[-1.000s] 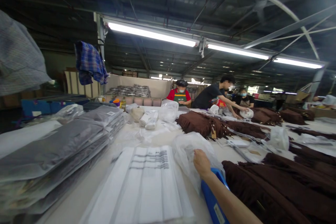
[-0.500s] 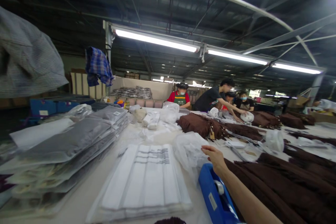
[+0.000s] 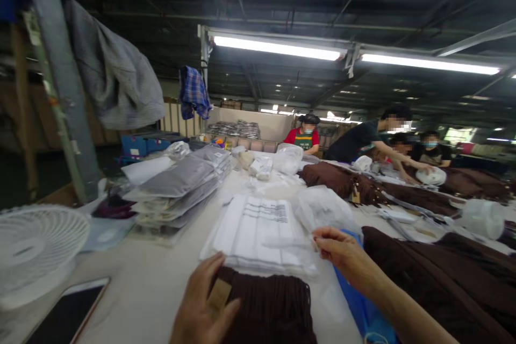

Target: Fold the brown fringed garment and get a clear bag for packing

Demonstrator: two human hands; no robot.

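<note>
My left hand [image 3: 201,303], fingers apart, rests at the left side of a folded dark brown fringed fabric piece [image 3: 274,306]. A tan tag [image 3: 219,294] lies on that piece beside my thumb. My right hand [image 3: 342,255] is closed in a pinch on a thin clear strip of tape [image 3: 288,242], which stretches left over a stack of white printed plastic bags [image 3: 245,226]. Below my right wrist stands a blue tape dispenser [image 3: 349,295], partly hidden by the forearm. Crumpled clear plastic [image 3: 324,207] lies behind the right hand.
Grey packed garments [image 3: 177,177] are stacked at the left. A white fan [image 3: 36,247] and a phone [image 3: 68,314] sit near the left front. Brown fabric [image 3: 435,279] covers the right side. Co-workers [image 3: 308,137] stand across the table.
My view has swung left. My left hand and the brown piece have come into view. My right hand, earlier above the dispenser with fingers extended, now pinches the clear strip.
</note>
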